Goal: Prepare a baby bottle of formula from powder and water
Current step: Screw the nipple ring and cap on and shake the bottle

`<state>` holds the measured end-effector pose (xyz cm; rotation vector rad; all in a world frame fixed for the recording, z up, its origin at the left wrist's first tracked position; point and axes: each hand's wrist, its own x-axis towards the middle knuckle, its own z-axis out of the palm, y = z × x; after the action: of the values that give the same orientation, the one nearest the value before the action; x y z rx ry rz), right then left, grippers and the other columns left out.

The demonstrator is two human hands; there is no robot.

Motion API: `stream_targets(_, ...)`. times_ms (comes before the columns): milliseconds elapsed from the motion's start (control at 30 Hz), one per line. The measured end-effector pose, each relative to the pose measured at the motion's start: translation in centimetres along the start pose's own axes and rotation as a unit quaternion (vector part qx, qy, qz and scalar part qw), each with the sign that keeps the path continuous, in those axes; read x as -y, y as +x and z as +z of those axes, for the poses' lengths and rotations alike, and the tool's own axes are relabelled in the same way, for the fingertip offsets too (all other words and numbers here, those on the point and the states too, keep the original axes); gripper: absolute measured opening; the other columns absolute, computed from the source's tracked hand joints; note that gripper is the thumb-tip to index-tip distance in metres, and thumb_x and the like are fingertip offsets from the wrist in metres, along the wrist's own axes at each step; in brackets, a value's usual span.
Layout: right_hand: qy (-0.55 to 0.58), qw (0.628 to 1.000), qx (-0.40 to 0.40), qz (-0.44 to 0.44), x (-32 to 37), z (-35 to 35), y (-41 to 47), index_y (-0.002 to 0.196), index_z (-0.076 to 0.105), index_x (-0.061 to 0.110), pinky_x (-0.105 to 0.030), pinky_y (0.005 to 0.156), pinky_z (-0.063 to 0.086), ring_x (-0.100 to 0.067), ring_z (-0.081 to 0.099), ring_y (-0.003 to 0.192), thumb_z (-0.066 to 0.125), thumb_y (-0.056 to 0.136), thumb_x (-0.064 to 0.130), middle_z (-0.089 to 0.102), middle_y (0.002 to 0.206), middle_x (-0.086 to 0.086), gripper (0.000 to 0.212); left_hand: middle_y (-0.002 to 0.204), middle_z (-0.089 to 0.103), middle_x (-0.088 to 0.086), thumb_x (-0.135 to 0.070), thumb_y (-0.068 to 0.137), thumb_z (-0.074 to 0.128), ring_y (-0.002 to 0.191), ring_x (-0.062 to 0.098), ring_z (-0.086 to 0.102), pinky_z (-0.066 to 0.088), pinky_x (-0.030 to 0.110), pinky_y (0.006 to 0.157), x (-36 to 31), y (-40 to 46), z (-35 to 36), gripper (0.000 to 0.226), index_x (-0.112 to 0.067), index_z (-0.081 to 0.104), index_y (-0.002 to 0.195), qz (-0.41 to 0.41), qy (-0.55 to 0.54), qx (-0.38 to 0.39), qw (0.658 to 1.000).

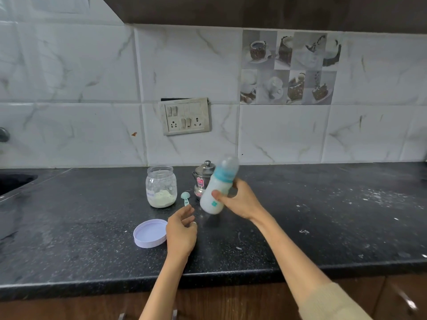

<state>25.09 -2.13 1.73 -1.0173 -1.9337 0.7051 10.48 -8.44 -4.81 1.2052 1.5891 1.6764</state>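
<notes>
One hand (240, 199), the right, grips the tilted, milky baby bottle (216, 192).

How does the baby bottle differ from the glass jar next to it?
The baby bottle is held tilted above the counter in the right hand; the glass jar stands upright on it. The bottle is capped and looks milky white nearly throughout; the jar is open, its lid lying apart, with powder only at the bottom. Both are see-through.
</notes>
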Motion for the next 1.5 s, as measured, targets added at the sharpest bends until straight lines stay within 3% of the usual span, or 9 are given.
stream_targets(300,-0.058,0.998,0.038,-0.004,-0.2,0.0,-0.2,0.128,0.052,0.013,-0.027,0.091,0.047,-0.014,0.057,0.112,0.076,0.077,0.029,0.060,0.127,-0.001,0.059,0.120,0.063,0.006,0.012,0.082,0.049,0.102,0.016,0.061,0.045,0.026,0.091,-0.1,0.0,0.0,0.051,-0.006,0.052,0.129,0.001,0.003,-0.002,1.000)
stream_targets(400,-0.001,1.000,-0.004,0.011,0.2,-0.2,-0.1,0.127,0.052,0.011,-0.028,0.092,0.048,-0.014,0.057,0.112,0.075,0.078,0.029,0.060,0.121,0.001,0.057,0.120,0.063,0.006,0.012,0.082,0.048,0.101,0.016,0.061,0.045,0.027,0.091,0.1,0.1,0.0,0.051,-0.006,0.052,0.129,0.003,-0.001,0.000,1.000)
stream_targets(500,-0.055,0.997,0.054,0.004,0.4,0.1,-0.1,0.127,0.052,0.012,-0.026,0.089,0.046,-0.016,0.057,0.114,0.074,0.078,0.028,0.061,0.124,-0.001,0.056,0.120,0.063,0.007,0.012,0.081,0.049,0.101,0.015,0.061,0.046,0.027,0.092,-0.1,0.0,0.0,0.051,-0.006,0.052,0.129,0.002,0.002,0.000,1.000)
stream_targets(600,0.001,1.000,-0.001,0.009,0.6,0.1,-0.1,0.127,0.052,0.011,-0.022,0.083,0.046,-0.014,0.058,0.111,0.074,0.079,0.030,0.061,0.119,0.002,0.056,0.120,0.063,0.005,0.013,0.082,0.049,0.101,0.015,0.061,0.045,0.027,0.092,0.1,0.0,0.0,0.051,-0.006,0.052,0.129,0.003,0.000,0.002,1.000)
stream_targets(1133,-0.009,0.999,-0.039,-0.007,1.3,-0.5,0.5,0.125,0.053,0.010,-0.019,0.081,0.042,-0.009,0.056,0.103,0.075,0.078,0.029,0.061,0.115,0.003,0.056,0.121,0.063,0.005,0.013,0.081,0.049,0.099,0.013,0.060,0.045,0.026,0.090,0.0,0.0,0.0,0.053,-0.007,0.051,0.130,0.002,0.006,0.006,1.000)
stream_targets(1233,-0.053,0.998,0.024,-0.014,1.4,-0.4,0.5,0.127,0.052,0.012,-0.022,0.085,0.043,-0.013,0.057,0.109,0.075,0.078,0.028,0.060,0.123,0.000,0.056,0.121,0.062,0.005,0.013,0.081,0.049,0.098,0.013,0.059,0.045,0.026,0.089,-0.2,-0.1,0.0,0.053,-0.006,0.051,0.130,0.003,0.007,0.004,1.000)
stream_targets(1333,0.000,0.999,-0.045,-0.003,1.4,-0.5,0.5,0.124,0.055,0.011,-0.017,0.079,0.044,-0.010,0.058,0.102,0.074,0.079,0.029,0.062,0.116,0.001,0.053,0.121,0.063,0.005,0.013,0.081,0.049,0.098,0.013,0.060,0.046,0.027,0.090,0.0,0.0,0.0,0.053,-0.007,0.051,0.129,0.001,0.002,0.004,1.000)
stream_targets(1433,-0.061,0.997,0.040,-0.005,1.1,0.0,0.0,0.126,0.054,0.014,-0.025,0.086,0.047,-0.012,0.058,0.106,0.074,0.078,0.030,0.062,0.122,0.001,0.055,0.121,0.062,0.005,0.013,0.081,0.050,0.098,0.012,0.059,0.045,0.026,0.089,-0.2,0.0,0.0,0.053,-0.007,0.051,0.130,-0.001,0.006,0.005,1.000)
stream_targets(1500,-0.034,0.999,-0.002,0.001,0.5,0.4,-0.1,0.126,0.054,0.013,-0.018,0.081,0.046,-0.009,0.056,0.103,0.074,0.079,0.029,0.062,0.118,0.003,0.053,0.121,0.062,0.005,0.013,0.081,0.050,0.099,0.012,0.059,0.045,0.026,0.089,-0.1,0.0,-0.1,0.054,-0.007,0.050,0.131,-0.002,0.003,0.006,1.000)
